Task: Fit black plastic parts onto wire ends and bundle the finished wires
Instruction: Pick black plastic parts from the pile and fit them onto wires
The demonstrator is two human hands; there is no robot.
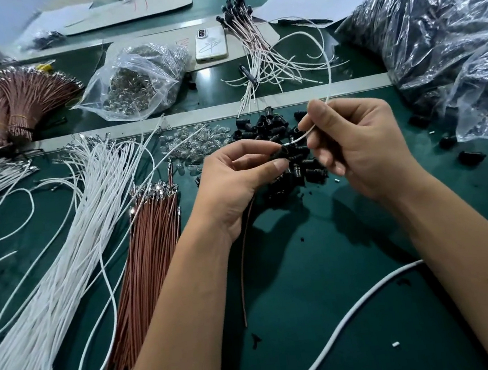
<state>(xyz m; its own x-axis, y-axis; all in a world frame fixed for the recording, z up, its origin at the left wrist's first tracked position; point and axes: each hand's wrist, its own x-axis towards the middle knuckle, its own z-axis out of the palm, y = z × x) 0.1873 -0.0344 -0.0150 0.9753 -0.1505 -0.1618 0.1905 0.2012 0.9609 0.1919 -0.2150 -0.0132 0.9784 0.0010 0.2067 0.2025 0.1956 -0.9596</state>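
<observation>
My left hand [237,176] pinches a small black plastic part [282,151] between thumb and fingers; a brown wire [244,257] hangs down from that hand. My right hand [359,144] pinches a white wire [327,62] near its end, and the metal tip meets the black part's opening. That wire arcs up and back over the table. A heap of loose black parts [272,126] lies just behind and under both hands. Finished wires with black parts [250,35] lie further back.
Loose white wires [67,223] and a brown wire bundle [151,238] lie at left on the green mat [322,267]. Small clear bulbs [192,143], a bag of bulbs [136,81], a phone [210,43], tied brown bundles [14,101] and a large bag of black parts [437,26] surround them.
</observation>
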